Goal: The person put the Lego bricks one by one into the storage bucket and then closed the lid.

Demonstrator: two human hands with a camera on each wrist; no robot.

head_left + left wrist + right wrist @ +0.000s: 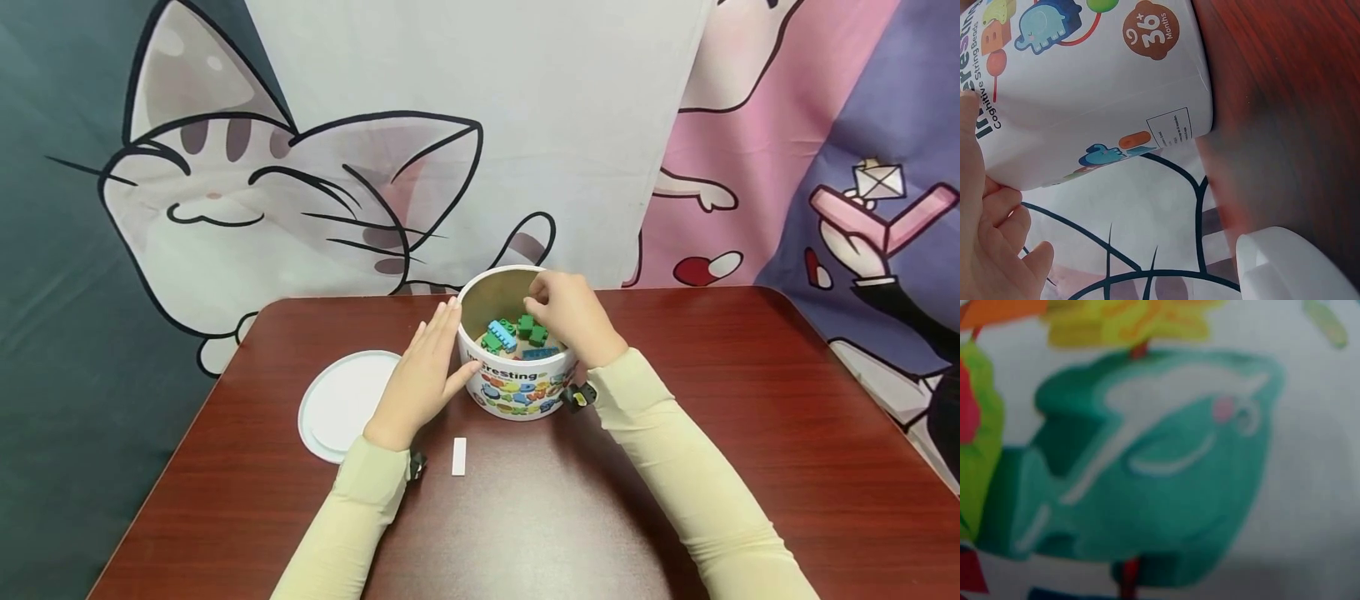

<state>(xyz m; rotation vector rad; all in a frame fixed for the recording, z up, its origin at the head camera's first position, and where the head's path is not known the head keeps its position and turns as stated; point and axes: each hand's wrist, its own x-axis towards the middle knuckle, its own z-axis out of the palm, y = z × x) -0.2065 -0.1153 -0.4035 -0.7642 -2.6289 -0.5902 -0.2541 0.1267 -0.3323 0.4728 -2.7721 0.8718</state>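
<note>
A round white tub (517,387) with colourful printed pictures stands upright near the table's far edge. Inside it lie several toy building bricks, among them a light-blue brick (502,335) and a green brick (538,336). My left hand (423,367) rests against the tub's left side, fingers straight and thumb spread toward the front. The left wrist view shows that hand (997,237) at the tub's printed wall (1104,94). Over the right rim reaches my right hand (570,312), fingers bent above the bricks; whether it pinches anything I cannot tell.
The round white lid (341,408) lies flat to the left of the tub, partly behind the left hand. A small white strip (459,457) lies in front of the tub on the brown table (480,533). A cartoon-printed cloth (570,108) hangs behind the table.
</note>
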